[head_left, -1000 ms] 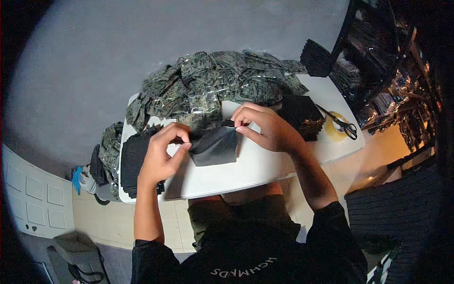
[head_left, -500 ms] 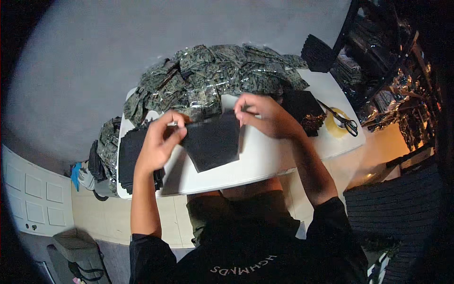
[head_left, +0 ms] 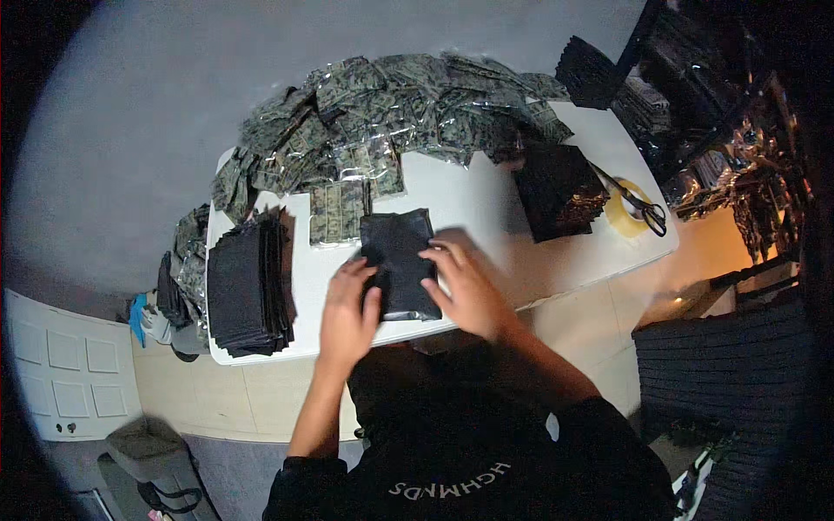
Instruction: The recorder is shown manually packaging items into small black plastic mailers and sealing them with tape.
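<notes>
A flat, rectangular black piece (head_left: 400, 260), like folded fabric with a slight shine along its lower edge, lies on the white table (head_left: 469, 187) close to its front edge. My left hand (head_left: 350, 308) rests at the piece's left side, thumb and fingers apart. At its right side is my right hand (head_left: 469, 291), fingers stretched and spread, the tips touching the border. Just beyond the piece, to the left, sits a camouflage packet (head_left: 337, 213) in clear wrapping. A tall stack of black pieces (head_left: 248, 291) stands left of my left hand.
Camouflage packets in shiny plastic form a large heap (head_left: 391, 104) along the table's back. On the right lie another black stack (head_left: 556, 191), a roll of yellowish tape (head_left: 624, 217) and black scissors (head_left: 647, 214). Shelving with wrapped goods (head_left: 695, 113) stands beyond the right end.
The black piece, held up between my pinching hands before, now lies on the table, looking narrower. My hands have come lower and closer together, with fingers spread at its sides.
</notes>
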The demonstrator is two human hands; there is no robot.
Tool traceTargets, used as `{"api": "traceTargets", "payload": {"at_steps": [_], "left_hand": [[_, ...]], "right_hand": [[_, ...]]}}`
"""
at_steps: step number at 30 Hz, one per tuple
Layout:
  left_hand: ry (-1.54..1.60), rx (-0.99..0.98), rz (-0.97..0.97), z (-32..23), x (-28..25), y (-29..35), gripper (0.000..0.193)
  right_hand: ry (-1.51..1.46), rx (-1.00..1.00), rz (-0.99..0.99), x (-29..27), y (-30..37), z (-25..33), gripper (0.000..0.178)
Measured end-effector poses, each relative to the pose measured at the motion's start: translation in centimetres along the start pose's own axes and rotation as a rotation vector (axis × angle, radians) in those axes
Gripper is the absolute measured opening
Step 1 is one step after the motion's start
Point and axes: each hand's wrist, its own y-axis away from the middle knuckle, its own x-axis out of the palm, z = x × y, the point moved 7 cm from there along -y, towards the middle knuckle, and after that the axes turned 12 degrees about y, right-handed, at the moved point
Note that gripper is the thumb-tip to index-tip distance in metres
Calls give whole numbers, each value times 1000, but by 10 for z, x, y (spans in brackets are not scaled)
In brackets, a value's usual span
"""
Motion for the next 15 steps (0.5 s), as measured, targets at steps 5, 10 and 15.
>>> {"api": "traceTargets", "payload": {"at_steps": [5,10,15], "left_hand": [[-292,-21,225,0,51,22,78],[-377,-7,196,6,59,25,82],[-435,-25,217,6,61,23,80]], "right_hand": [[328,-150,-122,39,3,32,63],[529,-137,-52,57,6,23,66],[547,-144,-56,60,6,19,67]]}}
